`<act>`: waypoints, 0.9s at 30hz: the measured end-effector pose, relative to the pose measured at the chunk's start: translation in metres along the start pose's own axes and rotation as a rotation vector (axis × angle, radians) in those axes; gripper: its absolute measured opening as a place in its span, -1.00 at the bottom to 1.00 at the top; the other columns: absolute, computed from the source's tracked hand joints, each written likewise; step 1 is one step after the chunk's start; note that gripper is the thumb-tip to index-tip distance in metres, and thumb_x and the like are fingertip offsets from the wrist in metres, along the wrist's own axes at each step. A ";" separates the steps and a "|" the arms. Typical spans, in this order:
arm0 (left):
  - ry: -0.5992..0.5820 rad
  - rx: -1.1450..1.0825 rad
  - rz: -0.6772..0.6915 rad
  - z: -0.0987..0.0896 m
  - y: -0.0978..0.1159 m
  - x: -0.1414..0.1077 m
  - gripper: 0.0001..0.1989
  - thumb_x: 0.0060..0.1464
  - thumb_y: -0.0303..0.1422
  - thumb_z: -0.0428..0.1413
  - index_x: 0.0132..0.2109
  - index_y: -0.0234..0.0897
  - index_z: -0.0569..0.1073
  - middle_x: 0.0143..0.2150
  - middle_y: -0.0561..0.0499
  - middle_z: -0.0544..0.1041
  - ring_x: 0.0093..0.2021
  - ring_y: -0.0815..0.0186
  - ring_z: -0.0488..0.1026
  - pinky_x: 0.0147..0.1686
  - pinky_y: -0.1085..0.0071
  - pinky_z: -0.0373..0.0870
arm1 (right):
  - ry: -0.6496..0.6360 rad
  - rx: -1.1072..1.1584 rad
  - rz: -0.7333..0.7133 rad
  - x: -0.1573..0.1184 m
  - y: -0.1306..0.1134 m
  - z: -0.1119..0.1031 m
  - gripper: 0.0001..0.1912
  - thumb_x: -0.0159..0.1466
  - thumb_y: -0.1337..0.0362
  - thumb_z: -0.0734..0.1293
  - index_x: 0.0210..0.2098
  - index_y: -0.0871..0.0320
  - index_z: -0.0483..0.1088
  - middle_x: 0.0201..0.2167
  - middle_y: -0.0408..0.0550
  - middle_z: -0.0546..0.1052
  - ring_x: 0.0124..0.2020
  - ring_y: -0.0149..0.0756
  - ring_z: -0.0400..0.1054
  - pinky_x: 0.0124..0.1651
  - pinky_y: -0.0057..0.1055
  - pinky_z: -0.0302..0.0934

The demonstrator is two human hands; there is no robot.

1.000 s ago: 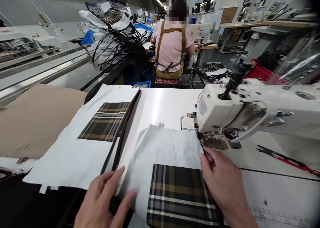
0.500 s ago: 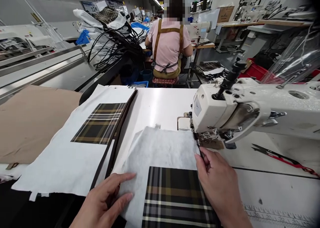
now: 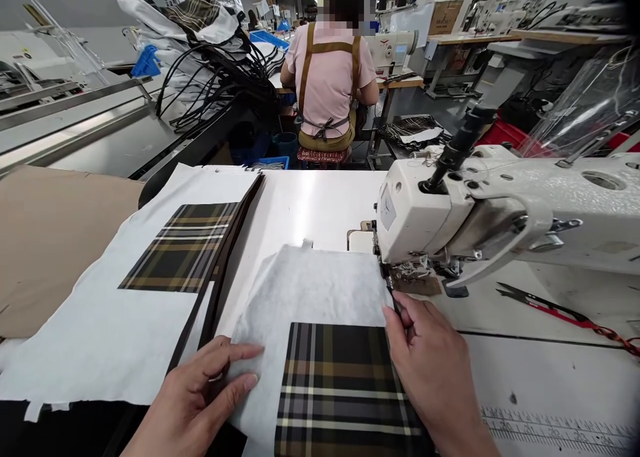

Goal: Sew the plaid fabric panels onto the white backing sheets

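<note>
The right hand pinches a dark binding strip between closed fingers, just in front of the presser foot of a white lockstitch sewing machine. The left hand lies open, fingers spread, on white backing fabric with a plaid patch, at lower centre.

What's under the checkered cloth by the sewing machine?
The plaid fabric lies on a white fibrous sheet, which shows beyond its top and left edges. Whatever is directly beneath the plaid is covered and cannot be seen.
</note>
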State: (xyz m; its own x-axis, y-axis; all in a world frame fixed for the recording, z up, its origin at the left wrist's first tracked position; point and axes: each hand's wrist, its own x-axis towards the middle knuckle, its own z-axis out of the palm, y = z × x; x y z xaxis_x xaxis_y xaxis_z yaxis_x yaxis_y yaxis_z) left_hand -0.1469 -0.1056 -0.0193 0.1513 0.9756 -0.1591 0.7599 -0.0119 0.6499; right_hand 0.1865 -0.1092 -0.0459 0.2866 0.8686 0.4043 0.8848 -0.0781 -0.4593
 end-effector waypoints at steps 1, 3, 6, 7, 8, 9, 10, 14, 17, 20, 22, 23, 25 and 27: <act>0.018 -0.009 0.007 0.000 0.002 0.002 -0.58 0.21 0.07 0.19 0.07 0.00 0.65 0.05 -0.05 0.64 0.03 0.05 0.62 -0.06 0.22 0.69 | 0.006 0.000 -0.006 0.000 0.000 0.000 -0.35 0.56 -0.13 0.03 0.01 0.22 0.54 -0.22 0.01 0.60 -0.30 -0.22 0.48 -0.31 -0.30 0.26; 0.030 -0.019 0.013 -0.002 0.007 0.006 -0.59 0.21 0.07 0.19 0.06 -0.01 0.65 0.03 -0.05 0.62 0.02 0.07 0.61 -0.14 0.30 0.70 | 0.010 0.002 -0.013 0.001 -0.001 -0.001 -0.36 0.56 -0.12 0.03 0.00 0.22 0.54 -0.23 0.00 0.60 -0.30 -0.22 0.48 -0.30 -0.30 0.26; 0.011 -0.030 0.006 -0.004 0.011 0.012 -0.58 0.22 0.04 0.20 0.10 -0.02 0.63 0.04 -0.04 0.59 0.10 0.07 0.57 -0.17 0.38 0.67 | 0.013 0.010 -0.018 0.001 -0.001 -0.002 -0.39 0.56 -0.09 0.04 -0.01 0.22 0.54 -0.24 0.00 0.60 -0.31 -0.23 0.48 -0.33 -0.31 0.25; 0.003 -0.037 0.004 -0.005 0.012 0.015 -0.57 0.22 0.04 0.21 0.12 -0.02 0.61 0.05 -0.03 0.58 0.10 0.08 0.57 -0.18 0.40 0.66 | 0.014 0.011 -0.018 0.001 -0.002 -0.002 -0.41 0.56 -0.08 0.05 -0.01 0.22 0.53 -0.24 0.00 0.60 -0.31 -0.22 0.48 -0.33 -0.31 0.25; 0.008 -0.044 0.006 -0.006 0.013 0.018 -0.58 0.22 0.03 0.20 0.12 -0.02 0.61 0.06 -0.02 0.57 0.08 0.11 0.57 -0.20 0.42 0.65 | 0.016 0.012 -0.019 0.001 -0.002 -0.002 -0.43 0.56 -0.07 0.06 -0.01 0.22 0.53 -0.24 0.00 0.60 -0.31 -0.22 0.48 -0.33 -0.31 0.25; 0.024 -0.048 0.007 -0.006 0.013 0.020 -0.58 0.22 0.03 0.20 0.11 -0.02 0.61 0.06 -0.02 0.56 0.06 0.13 0.57 -0.19 0.43 0.64 | 0.018 0.013 -0.020 0.001 -0.002 -0.002 -0.44 0.56 -0.06 0.07 0.00 0.22 0.53 -0.23 0.00 0.60 -0.30 -0.22 0.48 -0.33 -0.30 0.25; 0.040 -0.048 0.011 -0.007 0.014 0.023 -0.59 0.22 0.04 0.21 0.09 -0.03 0.62 0.06 -0.01 0.56 0.04 0.15 0.58 -0.20 0.44 0.63 | 0.015 0.014 -0.019 0.001 -0.001 -0.001 -0.45 0.56 -0.05 0.08 0.00 0.23 0.52 -0.22 0.00 0.60 -0.29 -0.21 0.48 -0.31 -0.30 0.26; 0.090 -0.037 0.023 -0.008 0.016 0.035 -0.58 0.19 0.07 0.20 0.04 -0.05 0.63 0.02 0.01 0.57 -0.11 0.22 0.58 -0.23 0.43 0.60 | -0.001 0.020 -0.009 0.000 -0.001 0.000 -0.51 0.55 0.00 0.11 0.03 0.22 0.51 -0.21 0.00 0.60 -0.28 -0.20 0.49 -0.29 -0.28 0.28; 0.093 0.003 0.041 -0.009 0.017 0.041 -0.58 0.20 0.08 0.18 0.01 -0.06 0.62 0.00 0.00 0.57 -0.14 0.22 0.57 -0.26 0.40 0.60 | -0.003 0.020 0.014 -0.001 0.000 0.001 -0.56 0.54 0.04 0.13 0.04 0.21 0.50 -0.20 -0.02 0.59 -0.27 -0.21 0.49 -0.29 -0.28 0.28; 0.219 0.166 0.122 -0.005 0.025 0.044 -0.60 0.24 0.07 0.16 0.04 -0.05 0.60 0.10 -0.04 0.49 -0.14 0.20 0.56 -0.36 0.38 0.58 | -0.011 0.032 0.020 -0.003 0.001 0.001 -0.58 0.54 0.06 0.15 0.06 0.20 0.49 -0.19 -0.04 0.59 -0.26 -0.22 0.49 -0.28 -0.29 0.29; 0.275 0.275 0.258 0.004 0.042 0.047 -0.65 0.31 -0.02 0.12 0.08 -0.05 0.58 0.20 -0.08 0.42 -0.07 0.17 0.56 -0.30 0.33 0.62 | -0.012 0.042 0.010 -0.004 0.001 0.001 -0.58 0.54 0.05 0.16 0.06 0.20 0.49 -0.18 -0.04 0.59 -0.25 -0.22 0.50 -0.26 -0.29 0.30; 0.249 0.307 0.353 0.010 0.053 0.050 -0.69 0.36 -0.09 0.08 0.11 -0.05 0.56 0.23 -0.08 0.40 0.00 0.15 0.55 -0.21 0.28 0.63 | -0.012 0.041 0.008 -0.004 0.002 0.001 -0.57 0.54 0.04 0.15 0.06 0.20 0.50 -0.18 -0.03 0.59 -0.25 -0.21 0.50 -0.26 -0.29 0.30; 0.104 0.330 0.573 0.024 0.080 0.061 -0.70 0.44 -0.24 0.01 0.19 -0.11 0.50 0.26 -0.09 0.41 0.15 0.14 0.49 0.03 0.18 0.60 | -0.010 0.031 0.013 -0.003 0.002 0.000 -0.56 0.53 0.03 0.15 0.05 0.19 0.51 -0.16 -0.02 0.60 -0.25 -0.19 0.50 -0.25 -0.27 0.29; -0.048 0.346 0.777 0.040 0.106 0.077 -0.68 0.45 -0.32 -0.01 0.24 -0.21 0.46 0.28 -0.12 0.43 0.26 0.12 0.41 0.19 0.12 0.50 | -0.008 0.030 0.024 -0.001 0.002 -0.001 -0.56 0.52 0.03 0.15 0.03 0.18 0.51 -0.15 0.00 0.60 -0.25 -0.18 0.49 -0.25 -0.25 0.29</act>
State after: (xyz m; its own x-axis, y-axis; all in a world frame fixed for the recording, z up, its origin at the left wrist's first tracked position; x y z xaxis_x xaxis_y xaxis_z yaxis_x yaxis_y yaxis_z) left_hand -0.0292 -0.0404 0.0071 0.7302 0.6526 0.2020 0.5785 -0.7480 0.3253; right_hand 0.1880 -0.1109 -0.0468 0.3049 0.8703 0.3868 0.8664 -0.0848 -0.4921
